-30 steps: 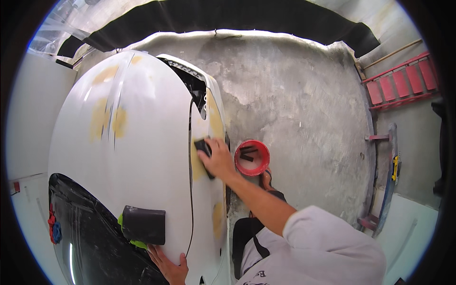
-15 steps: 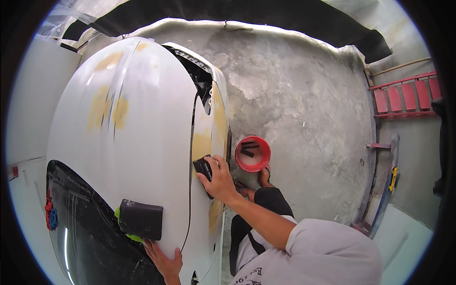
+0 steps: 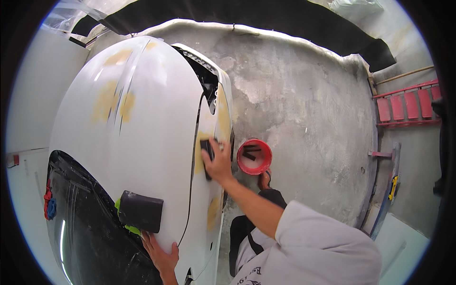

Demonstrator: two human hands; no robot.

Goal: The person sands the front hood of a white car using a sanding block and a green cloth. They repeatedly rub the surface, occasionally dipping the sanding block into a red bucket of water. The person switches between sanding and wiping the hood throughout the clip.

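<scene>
- Left hand (image 3: 162, 259): spread and gripping nothing, palm down on the car (image 3: 159, 118), fingertips against the green cloth (image 3: 133, 230). Unchanged over the last second.
- Dark pad (image 3: 141, 212): lies on the cloth, at the windshield end of the car's hood. One pad, one cloth.
- Right hand (image 3: 219, 162): clamped on the black block (image 3: 204, 143), fingers bent over it. One block in hand.
- Block: on the car's right side, just outside the hood seam, on a yellow patch (image 3: 198, 156).
- Change: half a second ago it sat nearer the windshield; now it's back toward the car's nose, about where it was a second ago. I read that as a to-and-fro rub, mid-work on this patch.
- Patches: about seven, four on the hood, three down the car's right side. Edges blur, count is rough.
- Red bucket (image 3: 268, 164): one, on the floor beside the car's right side. At least two dark bars (image 3: 248, 156) inside; overlap hides the exact count.
- Red ladder (image 3: 404, 106): one, well off the car's right side.
- Black curtain (image 3: 237, 18): one, beyond the car's nose.
</scene>
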